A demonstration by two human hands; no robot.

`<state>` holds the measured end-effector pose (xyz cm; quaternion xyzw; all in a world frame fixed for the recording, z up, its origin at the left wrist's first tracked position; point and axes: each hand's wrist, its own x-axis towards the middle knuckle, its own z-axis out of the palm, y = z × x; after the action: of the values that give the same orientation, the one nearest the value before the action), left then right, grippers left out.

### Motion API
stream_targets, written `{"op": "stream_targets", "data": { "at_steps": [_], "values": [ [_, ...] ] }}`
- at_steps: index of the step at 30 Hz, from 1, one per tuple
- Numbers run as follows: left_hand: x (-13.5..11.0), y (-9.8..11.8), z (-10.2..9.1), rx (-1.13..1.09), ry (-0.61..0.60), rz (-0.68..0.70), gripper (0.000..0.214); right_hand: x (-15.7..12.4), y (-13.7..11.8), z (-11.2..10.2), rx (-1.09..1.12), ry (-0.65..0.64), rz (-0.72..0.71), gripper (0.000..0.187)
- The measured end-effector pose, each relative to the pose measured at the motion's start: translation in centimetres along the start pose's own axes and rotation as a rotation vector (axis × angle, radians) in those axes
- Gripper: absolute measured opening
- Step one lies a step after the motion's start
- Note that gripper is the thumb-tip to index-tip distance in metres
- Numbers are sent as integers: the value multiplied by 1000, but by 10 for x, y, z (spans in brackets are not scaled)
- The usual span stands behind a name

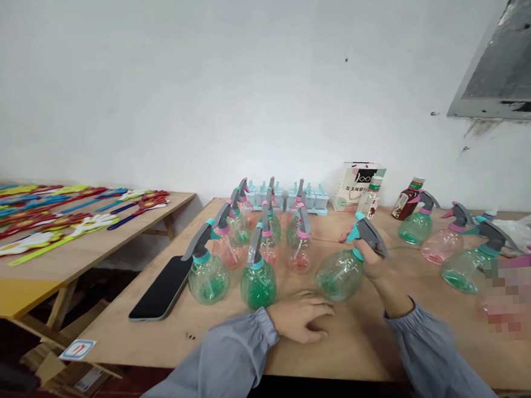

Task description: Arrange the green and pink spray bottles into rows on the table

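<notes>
My right hand (375,265) is wrapped around the neck of a green spray bottle (340,275) with a grey and teal trigger head. The bottle leans to the right, its base close to or on the wooden table (343,345). My left hand (303,317) lies palm down on the table, fingers stretched, just left of that bottle and holding nothing. Beyond it stand a green spray bottle (258,284), another green spray bottle (209,280) and a pink spray bottle (300,254), with several more behind. To the right are a pink spray bottle (442,244) and further green ones.
A black phone (161,289) lies at the table's left. Light blue moulds (307,199), a printed box (358,186) and a brown bottle (408,200) stand by the wall. Colourful hand-shaped clappers (89,224) cover another table at left. The far right is pixelated.
</notes>
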<state>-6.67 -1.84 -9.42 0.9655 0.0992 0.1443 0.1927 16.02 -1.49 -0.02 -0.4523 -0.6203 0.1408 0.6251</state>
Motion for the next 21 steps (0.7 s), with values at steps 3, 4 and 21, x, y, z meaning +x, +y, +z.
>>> {"op": "stream_targets", "data": {
  "at_steps": [3, 4, 21],
  "values": [
    [0, 1, -1, 9, 10, 10, 54, 6, -10, 3, 62, -6, 48, 22],
    [0, 1, -1, 13, 10, 12, 53, 7, -12, 5, 80, -32, 49, 21],
    [0, 4, -4, 64, -33, -35, 55, 3, -9, 15, 189, 36, 3, 41]
  ]
}}
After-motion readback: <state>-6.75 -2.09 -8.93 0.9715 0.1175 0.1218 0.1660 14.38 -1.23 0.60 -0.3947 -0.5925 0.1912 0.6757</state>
